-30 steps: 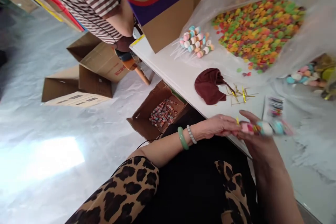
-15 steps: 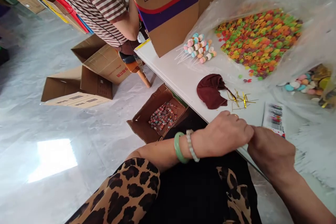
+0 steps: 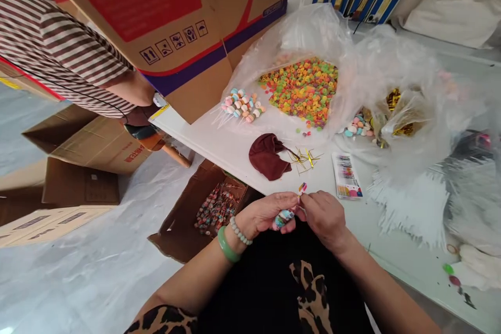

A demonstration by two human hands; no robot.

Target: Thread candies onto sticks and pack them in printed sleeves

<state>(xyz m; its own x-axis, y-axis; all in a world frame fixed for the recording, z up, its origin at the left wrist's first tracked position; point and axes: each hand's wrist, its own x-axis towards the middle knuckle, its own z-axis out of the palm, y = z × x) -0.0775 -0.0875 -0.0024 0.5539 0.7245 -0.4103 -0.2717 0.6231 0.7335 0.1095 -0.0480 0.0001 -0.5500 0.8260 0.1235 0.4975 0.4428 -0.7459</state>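
- left hand (image 3: 270, 213) is gripping the wrapped candy (image 3: 283, 219), thumb pinching near its neck
- right hand (image 3: 325, 217) is resting curled, narrow, at that neck; can't tell exact pinch
- working well likely means holding left steady, turning right fingertips, not squashing candy
- long axis is slanting, bright tip (image 3: 302, 187) pointing toward gold ties (image 3: 310, 159)
- candy is sitting between hands, by table (image 3: 227, 146) edge

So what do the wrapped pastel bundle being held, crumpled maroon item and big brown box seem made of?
The wrapped pastel bundle seems sheathed in clear, glossy plastic, with pale highlights; its contents are unclear. The crumpled maroon item looks like soft, matte fabric, judging by its folds. The big brown box appears to be dull-finished, printed cardboard with flat panels.
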